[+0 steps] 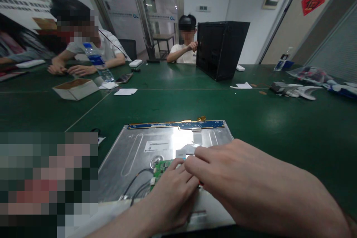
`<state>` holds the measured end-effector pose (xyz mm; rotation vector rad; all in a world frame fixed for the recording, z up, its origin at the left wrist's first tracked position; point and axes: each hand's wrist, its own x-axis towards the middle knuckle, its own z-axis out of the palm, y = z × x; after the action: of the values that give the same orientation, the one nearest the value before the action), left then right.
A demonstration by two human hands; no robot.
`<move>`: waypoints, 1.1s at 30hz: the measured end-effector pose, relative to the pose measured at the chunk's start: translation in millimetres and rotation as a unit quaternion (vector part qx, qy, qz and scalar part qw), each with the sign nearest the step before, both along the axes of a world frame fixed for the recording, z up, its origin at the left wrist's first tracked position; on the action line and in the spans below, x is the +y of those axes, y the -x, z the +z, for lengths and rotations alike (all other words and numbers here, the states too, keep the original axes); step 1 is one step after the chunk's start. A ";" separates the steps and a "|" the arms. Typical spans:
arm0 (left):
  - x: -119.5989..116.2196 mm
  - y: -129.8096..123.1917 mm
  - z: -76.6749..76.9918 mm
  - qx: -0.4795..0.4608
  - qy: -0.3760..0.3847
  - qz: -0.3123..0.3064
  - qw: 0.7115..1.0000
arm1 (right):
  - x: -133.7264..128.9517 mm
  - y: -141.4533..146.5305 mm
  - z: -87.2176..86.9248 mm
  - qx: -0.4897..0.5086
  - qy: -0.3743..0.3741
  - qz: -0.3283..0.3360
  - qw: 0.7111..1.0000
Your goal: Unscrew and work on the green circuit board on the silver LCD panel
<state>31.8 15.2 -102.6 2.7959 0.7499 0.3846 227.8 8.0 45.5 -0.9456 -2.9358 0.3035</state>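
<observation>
A silver metal display panel [111, 173] lies back side up on the green table in front of me. It carries a blue circuit strip [158, 125] along its far edge and a small green circuit board [161, 167] near the middle, with black cables running off to the left. My left hand [178, 184] rests over the green board, fingers bent and together, covering its right part. Against it, from the right, comes my right hand [223, 167] with curled fingers. A bit of red shows under them; what they hold is hidden.
Beyond the panel are an open white box [75, 91], a water bottle [99, 63], paper scraps [125, 92] and a phone [124, 78]. A black computer case [220, 50] stands opposite, beside a seated person. Another person sits at left. Parts and bags lie right.
</observation>
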 end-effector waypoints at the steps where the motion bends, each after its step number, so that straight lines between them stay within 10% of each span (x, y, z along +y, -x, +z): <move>1: 0.0 -0.8 -0.1 -0.003 0.001 0.000 1.000 | 0.3 -0.7 -1.5 0.002 -0.008 -0.001 1.000; 33: 0.1 0.0 -1.7 -0.009 0.009 0.001 1.000 | -2.1 -1.2 5.6 -0.017 0.036 -0.006 0.999</move>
<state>31.8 15.3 -104.2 2.7718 0.7475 0.4009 229.0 5.8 51.1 -0.9863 -2.9668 0.3985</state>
